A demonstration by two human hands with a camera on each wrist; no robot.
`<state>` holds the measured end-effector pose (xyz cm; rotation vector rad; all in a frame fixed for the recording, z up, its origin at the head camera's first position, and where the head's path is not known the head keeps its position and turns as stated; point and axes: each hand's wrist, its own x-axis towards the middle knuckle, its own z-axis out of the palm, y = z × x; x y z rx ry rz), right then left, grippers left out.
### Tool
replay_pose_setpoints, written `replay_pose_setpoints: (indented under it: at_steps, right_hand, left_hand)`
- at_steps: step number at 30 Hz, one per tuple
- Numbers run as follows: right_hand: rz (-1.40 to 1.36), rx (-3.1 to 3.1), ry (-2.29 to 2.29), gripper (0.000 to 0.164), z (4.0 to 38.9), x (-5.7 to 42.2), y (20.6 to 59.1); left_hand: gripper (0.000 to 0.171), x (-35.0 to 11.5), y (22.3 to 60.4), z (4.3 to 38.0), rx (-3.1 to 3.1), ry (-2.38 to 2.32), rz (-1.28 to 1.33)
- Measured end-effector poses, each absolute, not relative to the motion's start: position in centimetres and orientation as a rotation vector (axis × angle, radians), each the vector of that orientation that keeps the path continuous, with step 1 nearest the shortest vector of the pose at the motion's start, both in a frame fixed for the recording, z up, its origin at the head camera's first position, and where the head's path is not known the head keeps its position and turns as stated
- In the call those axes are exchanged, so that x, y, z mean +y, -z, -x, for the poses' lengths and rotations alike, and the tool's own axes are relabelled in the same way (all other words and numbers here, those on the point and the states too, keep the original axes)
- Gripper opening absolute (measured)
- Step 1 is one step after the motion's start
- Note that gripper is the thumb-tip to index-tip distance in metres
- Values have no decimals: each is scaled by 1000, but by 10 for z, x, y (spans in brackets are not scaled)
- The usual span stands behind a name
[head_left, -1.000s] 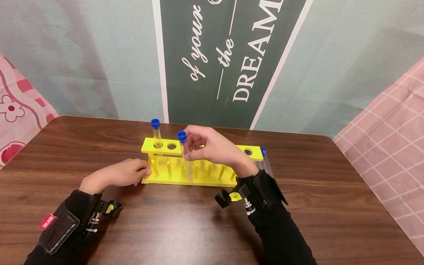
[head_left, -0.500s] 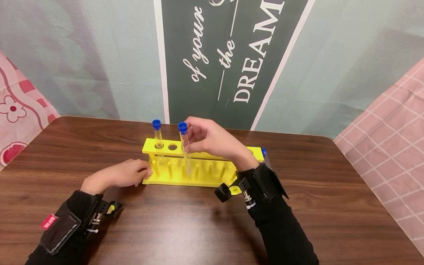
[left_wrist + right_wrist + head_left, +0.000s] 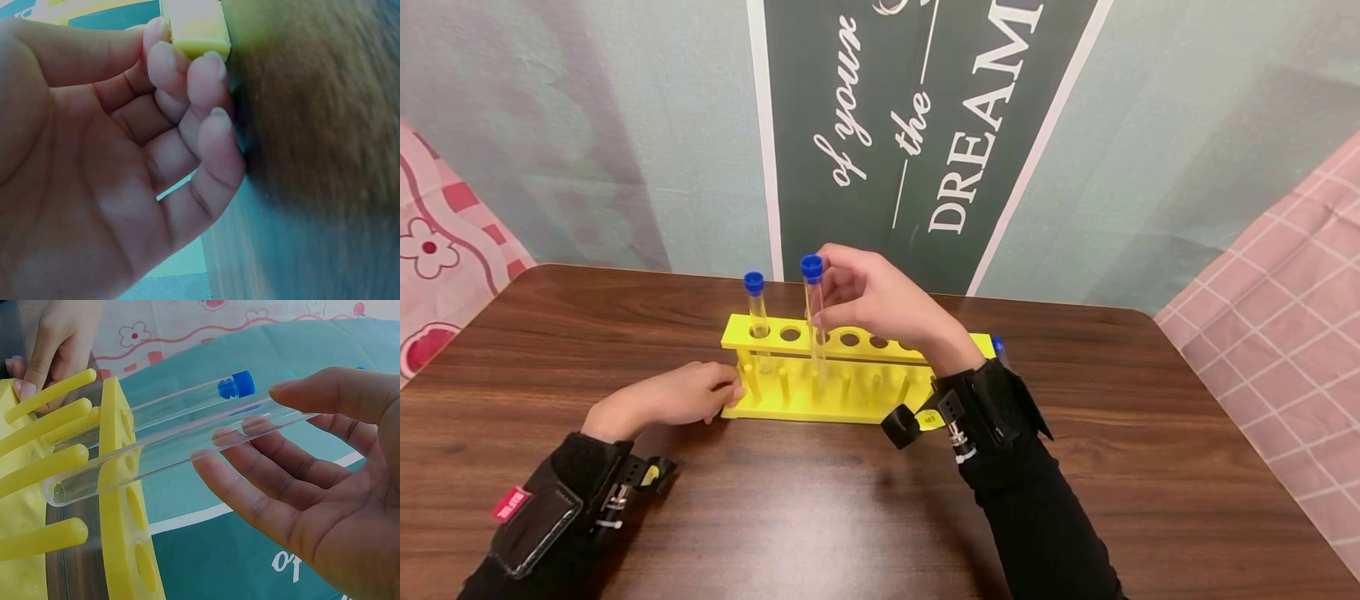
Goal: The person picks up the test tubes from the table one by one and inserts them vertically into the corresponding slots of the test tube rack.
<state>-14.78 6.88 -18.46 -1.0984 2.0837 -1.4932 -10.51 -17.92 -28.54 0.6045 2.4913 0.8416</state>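
A yellow test tube rack [image 3: 857, 412] stands on the table, with a row of holes on top and pegs below. At its left end my left hand [image 3: 677, 393] pinches the base edge between thumb and fingers; the left wrist view shows the yellow end [image 3: 199, 28] at the fingertips. My right hand [image 3: 883, 304] holds a clear test tube [image 3: 169, 447] with a blue cap between thumb and fingers, nearly upright. The tube's lower part overlaps the rack's top bar [image 3: 119, 487] in both views. Another blue-capped test tube [image 3: 757, 310] stands in the leftmost hole.
Behind the rack's right end a blue cap [image 3: 997, 344] shows, mostly hidden by the rack and right wrist. The wooden table [image 3: 820, 508] ends at a hanging cloth backdrop [image 3: 700, 167] with lettering. Pink patterned cloths flank both sides.
My right hand has lifted the test tube steadily upward, its lower end rising from near the rack's base. The left hand stays at the rack's left end.
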Motion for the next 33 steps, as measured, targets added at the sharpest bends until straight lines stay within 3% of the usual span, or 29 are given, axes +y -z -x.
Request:
replay_pose_setpoints:
  at_steps: [33]
  right_hand:
    - [1046,1965,1620,23,158,49,152]
  left_hand:
    - [22,-179,286,105,2498,-844,-617]
